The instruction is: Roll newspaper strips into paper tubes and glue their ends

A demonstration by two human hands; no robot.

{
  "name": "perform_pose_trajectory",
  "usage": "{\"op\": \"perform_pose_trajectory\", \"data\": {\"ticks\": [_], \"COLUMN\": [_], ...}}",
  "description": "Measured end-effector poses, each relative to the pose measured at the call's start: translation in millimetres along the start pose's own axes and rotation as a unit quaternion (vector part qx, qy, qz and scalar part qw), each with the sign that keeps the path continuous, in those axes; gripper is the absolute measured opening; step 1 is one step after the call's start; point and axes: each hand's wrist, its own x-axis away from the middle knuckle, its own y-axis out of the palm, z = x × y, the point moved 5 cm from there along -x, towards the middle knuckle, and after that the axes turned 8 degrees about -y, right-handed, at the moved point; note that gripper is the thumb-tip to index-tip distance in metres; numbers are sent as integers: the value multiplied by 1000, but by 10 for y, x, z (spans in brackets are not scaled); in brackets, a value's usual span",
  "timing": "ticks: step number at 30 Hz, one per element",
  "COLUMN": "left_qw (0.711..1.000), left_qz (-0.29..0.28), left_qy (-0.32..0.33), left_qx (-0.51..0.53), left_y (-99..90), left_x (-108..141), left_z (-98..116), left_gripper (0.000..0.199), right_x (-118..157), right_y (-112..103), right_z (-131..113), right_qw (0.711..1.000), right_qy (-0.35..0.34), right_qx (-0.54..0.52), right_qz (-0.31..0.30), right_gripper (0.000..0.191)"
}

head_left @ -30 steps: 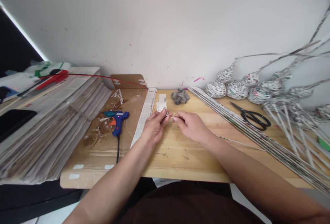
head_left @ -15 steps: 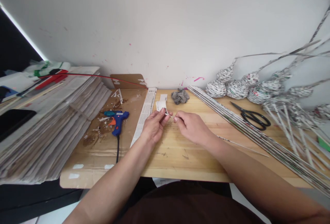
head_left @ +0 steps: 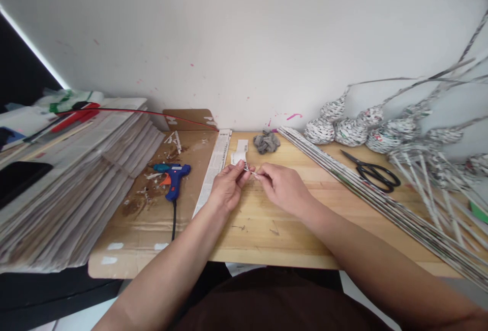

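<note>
Both hands meet over the wooden table [head_left: 259, 239]. My left hand [head_left: 227, 186] pinches a strip of printed newspaper [head_left: 239, 157] between thumb and fingers, its flat end sticking out past the fingertips. From that strip a thin, tightly rolled white end [head_left: 252, 172] runs across to my right hand [head_left: 284, 188], whose thumb and forefinger are closed on it. Whatever lies inside or beneath the right hand is hidden. Just beyond the fingers sits a crumpled grey cloth [head_left: 266, 142].
Left: a hot glue gun [head_left: 175, 181] on stained cardboard [head_left: 141, 242], a long newspaper strip [head_left: 213, 173] and a tall newspaper stack [head_left: 76, 193]. Right: rolled paper tubes [head_left: 354, 196], black scissors [head_left: 375, 176] and several woven paper gourd shapes [head_left: 351, 132] by the wall.
The thin rod that stuck out to the right beneath my right forearm no longer shows. My right fingers have shifted slightly on the rolled end; the left hand stays put.
</note>
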Motion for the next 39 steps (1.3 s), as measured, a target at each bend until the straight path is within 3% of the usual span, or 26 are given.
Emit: {"op": "perform_pose_trajectory", "data": {"ticks": [5,13,18,23,35,39], "left_qw": [1000,1000,1000,1000,1000,1000], "left_qz": [3,-26,-10,2,-18,-20], "left_qy": [2,0,-8,-4,-4,-7], "left_qx": [-7,-5,-1,3,-1,-4], "left_y": [-7,11,-3,5,15,13], "left_x": [-5,-3,-4,6,13,8], "left_z": [1,6,0,4,17,12], "left_gripper": [19,7,13,16,7,8], "right_x": [-4,-24,-11,-4,-37,-27], "right_y": [6,14,-15,-23,-4,-9], "right_z": [5,109,62,1,67,70], "right_qw": [999,984,997,1000,989,991], "right_qy": [11,95,50,15,58,62], "right_qx": [-30,-138,-59,-10,-128,-110], "right_qz": [-18,-59,-21,-2,-55,-49], "right_gripper": [21,27,14,19,28,24]}}
